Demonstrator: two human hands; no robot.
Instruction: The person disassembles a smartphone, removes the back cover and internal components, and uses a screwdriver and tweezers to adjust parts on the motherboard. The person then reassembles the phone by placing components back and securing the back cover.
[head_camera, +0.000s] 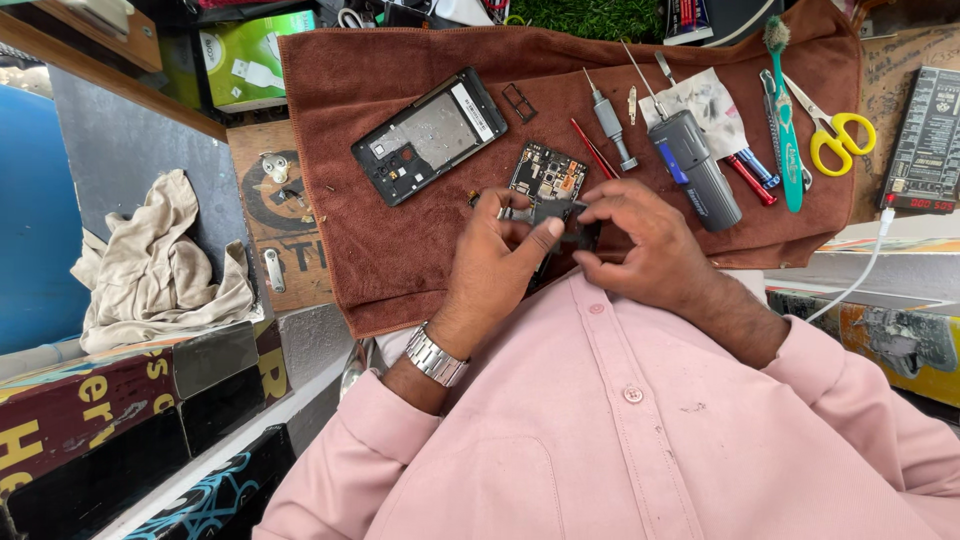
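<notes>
The left hand (500, 255) is pinching a small dark phone part (560, 222) from its left end, and the right hand (640, 245) is gripping the right end; its long axis is running left-right between them. It is hovering over the near edge of the brown towel (380, 260), just below the circuit board (547, 175) on the cluttered table (255, 215).

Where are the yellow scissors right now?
In the head view, the yellow scissors lie at the right end of the brown towel, just right of the green toothbrush and left of the black meter box.
</notes>
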